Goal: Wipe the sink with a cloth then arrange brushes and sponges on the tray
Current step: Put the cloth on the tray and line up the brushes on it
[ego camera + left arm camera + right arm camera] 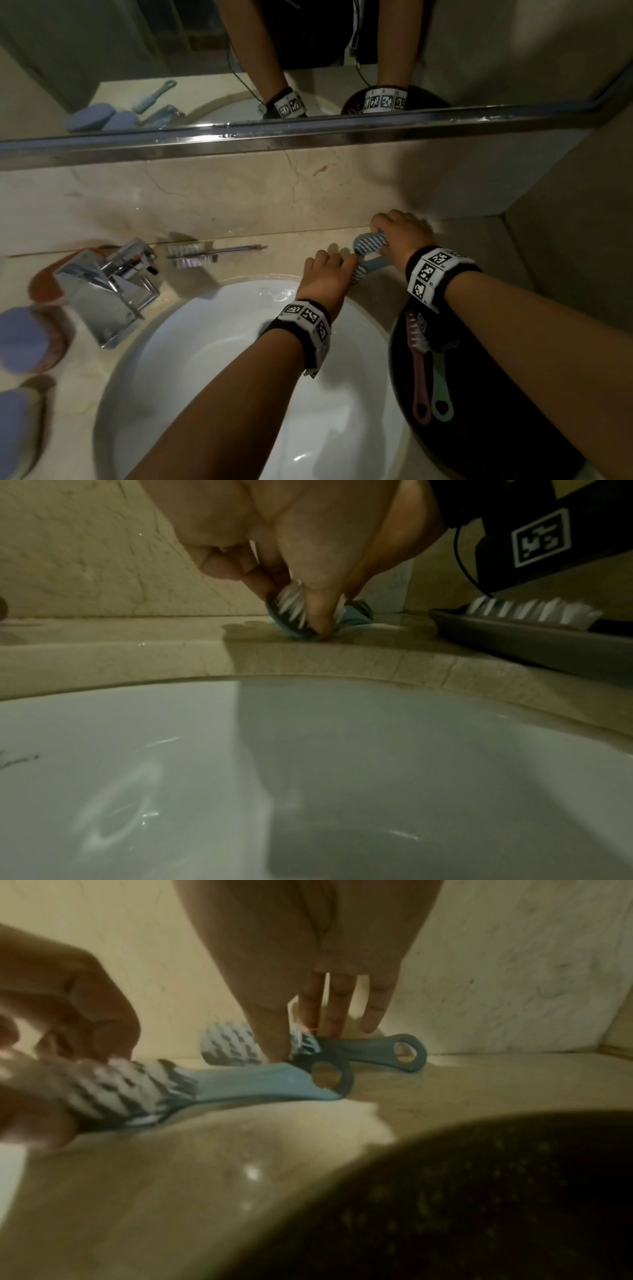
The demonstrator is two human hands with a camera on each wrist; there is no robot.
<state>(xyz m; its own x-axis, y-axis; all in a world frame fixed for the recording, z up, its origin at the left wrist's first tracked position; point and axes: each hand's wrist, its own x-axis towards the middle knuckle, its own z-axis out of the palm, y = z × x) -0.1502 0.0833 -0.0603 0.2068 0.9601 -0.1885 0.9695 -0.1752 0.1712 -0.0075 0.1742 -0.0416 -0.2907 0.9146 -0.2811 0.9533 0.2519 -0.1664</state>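
The round black tray (404, 346), at 4 o'clock from the white sink (212, 359), holds a pink brush (418, 363) and a green brush (440, 383). The left hand (323, 274) pinches the light blue brush (240, 1083); the right hand (402, 231) grips the dark blue brush (363, 1049).

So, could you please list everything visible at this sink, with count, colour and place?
Blue brushes: two, blue with white bristles, on the counter behind the basin, one under each hand.
Tray: one, dark, round, on the counter right of the basin.
Brushes on tray: two, one pink, one green, side by side.
Bottle brush: one, thin with pale bristles, against the back wall.
Sponges: two, purple, at the far left of the counter.
Tap: one, chrome, left of the basin.
Basin: one, white.
Mirror: one, above the counter.
Left hand: grips the nearer blue brush.
Right hand: fingers on the farther blue brush.
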